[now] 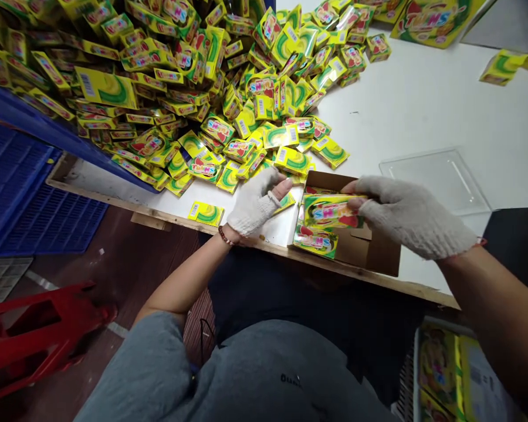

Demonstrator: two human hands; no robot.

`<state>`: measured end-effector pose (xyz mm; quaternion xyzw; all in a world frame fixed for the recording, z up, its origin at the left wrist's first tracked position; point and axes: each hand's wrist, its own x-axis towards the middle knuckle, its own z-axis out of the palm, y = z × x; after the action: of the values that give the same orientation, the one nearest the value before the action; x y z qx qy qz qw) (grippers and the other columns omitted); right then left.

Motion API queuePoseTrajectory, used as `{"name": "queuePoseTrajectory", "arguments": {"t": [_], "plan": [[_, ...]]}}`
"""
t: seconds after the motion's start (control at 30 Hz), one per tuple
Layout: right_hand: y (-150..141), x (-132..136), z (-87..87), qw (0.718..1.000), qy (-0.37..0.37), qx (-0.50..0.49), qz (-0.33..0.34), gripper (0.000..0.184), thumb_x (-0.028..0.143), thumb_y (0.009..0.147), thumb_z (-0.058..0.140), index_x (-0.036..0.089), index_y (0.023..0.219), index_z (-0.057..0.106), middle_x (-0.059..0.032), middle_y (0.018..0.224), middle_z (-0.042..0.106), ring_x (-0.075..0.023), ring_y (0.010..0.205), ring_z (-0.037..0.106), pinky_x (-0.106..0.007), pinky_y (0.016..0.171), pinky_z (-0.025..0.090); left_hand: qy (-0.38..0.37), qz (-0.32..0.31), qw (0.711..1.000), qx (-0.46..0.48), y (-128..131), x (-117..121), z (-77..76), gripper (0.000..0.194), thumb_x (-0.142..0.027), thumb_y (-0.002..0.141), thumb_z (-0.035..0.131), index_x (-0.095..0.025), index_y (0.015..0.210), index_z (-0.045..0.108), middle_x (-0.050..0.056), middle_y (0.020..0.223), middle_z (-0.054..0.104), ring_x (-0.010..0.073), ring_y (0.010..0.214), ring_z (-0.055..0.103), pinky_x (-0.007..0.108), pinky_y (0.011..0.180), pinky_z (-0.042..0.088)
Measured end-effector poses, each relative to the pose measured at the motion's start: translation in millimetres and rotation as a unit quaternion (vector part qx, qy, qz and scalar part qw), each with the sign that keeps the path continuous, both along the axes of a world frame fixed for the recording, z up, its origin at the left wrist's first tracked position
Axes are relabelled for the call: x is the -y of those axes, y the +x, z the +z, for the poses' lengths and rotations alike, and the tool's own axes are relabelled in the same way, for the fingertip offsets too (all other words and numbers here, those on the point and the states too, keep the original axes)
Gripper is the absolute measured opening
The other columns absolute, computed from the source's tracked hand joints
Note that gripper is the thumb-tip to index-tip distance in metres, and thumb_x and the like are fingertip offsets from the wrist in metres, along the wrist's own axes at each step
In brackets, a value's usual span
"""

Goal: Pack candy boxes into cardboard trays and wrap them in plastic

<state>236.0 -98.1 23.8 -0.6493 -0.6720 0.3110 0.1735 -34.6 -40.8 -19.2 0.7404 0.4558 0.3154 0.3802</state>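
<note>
My right hand (411,214), in a white knit glove, grips a small yellow-green candy box (330,211) and holds it over an open brown carton (369,249) at the table's front edge. Another candy box (315,240) lies inside the carton. My left hand (257,202), also gloved with bare fingertips, rests curled on the table just left of the carton, its fingers over a small yellow box (286,202). A large heap of the same yellow-green boxes (193,88) covers the table beyond my hands.
A blue plastic crate (22,181) stands at the left. A clear plastic tray (440,176) lies on the white table (422,105) at right. A red stool (39,334) is on the floor lower left. A bin of packed boxes (449,375) sits lower right.
</note>
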Motion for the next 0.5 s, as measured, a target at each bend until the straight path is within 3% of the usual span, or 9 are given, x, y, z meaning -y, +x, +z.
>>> {"name": "queuePoseTrajectory", "arguments": {"t": [0.07,0.17,0.27,0.33,0.43,0.5], "plan": [[18,-3,-18.8,0.998,-0.039,0.018,-0.054,0.029,0.04,0.094,0.063,0.022,0.111,0.079,-0.007,0.08,0.076,-0.0262,0.068,0.069,-0.043,0.069,0.059,0.022,0.03,0.999,-0.039,-10,-3,-13.1,0.032,-0.047,0.106,0.066,-0.022,0.086,0.062,0.002,0.087,0.07,0.0176,0.086,0.066,0.033,0.085,0.057],[26,-7,-33.3,0.999,-0.028,-0.006,-0.039,0.024,0.043,0.092,0.066,0.025,0.102,0.078,-0.0069,0.078,0.075,-0.0291,0.075,0.072,-0.044,0.07,0.059,-0.013,0.009,1.0,-0.024,-13,1,-18.2,0.033,-0.049,0.107,0.063,-0.021,0.091,0.065,0.002,0.09,0.071,0.0169,0.085,0.066,0.032,0.081,0.057],[14,-6,-25.1,0.999,0.007,-0.041,-0.015,0.026,0.045,0.092,0.065,0.027,0.106,0.078,-0.0079,0.089,0.078,-0.0327,0.085,0.075,-0.047,0.073,0.061,-0.043,-0.077,0.996,0.035,1,9,-7.5,0.038,-0.05,0.1,0.077,-0.018,0.12,0.071,0.006,0.114,0.078,0.0183,0.095,0.072,0.032,0.086,0.061],[2,-5,-17.0,0.992,0.081,-0.079,-0.056,0.027,0.046,0.093,0.067,0.03,0.114,0.076,-0.009,0.1,0.08,-0.0341,0.095,0.077,-0.049,0.08,0.064,-0.056,-0.117,0.989,0.068,16,12,1.0,0.039,-0.046,0.1,0.08,-0.019,0.125,0.072,0.006,0.118,0.079,0.0201,0.103,0.075,0.034,0.094,0.064],[-13,-1,-17.6,0.949,0.176,-0.207,-0.161,0.039,0.05,0.094,0.071,0.033,0.129,0.066,-0.0109,0.118,0.079,-0.0311,0.1,0.079,-0.047,0.085,0.066,-0.106,-0.049,0.985,0.13,39,14,6.5,0.032,-0.045,0.107,0.072,-0.019,0.124,0.07,0.007,0.121,0.079,0.0185,0.096,0.076,0.034,0.085,0.069],[-19,4,-25.5,0.935,0.13,-0.29,-0.158,0.044,0.056,0.095,0.071,0.034,0.132,0.062,-0.0113,0.123,0.078,-0.0296,0.101,0.08,-0.045,0.083,0.068,-0.147,-0.016,0.975,0.167,48,17,4.4,0.032,-0.047,0.108,0.07,-0.019,0.122,0.066,0.008,0.124,0.078,0.0171,0.088,0.076,0.032,0.073,0.069]]}}
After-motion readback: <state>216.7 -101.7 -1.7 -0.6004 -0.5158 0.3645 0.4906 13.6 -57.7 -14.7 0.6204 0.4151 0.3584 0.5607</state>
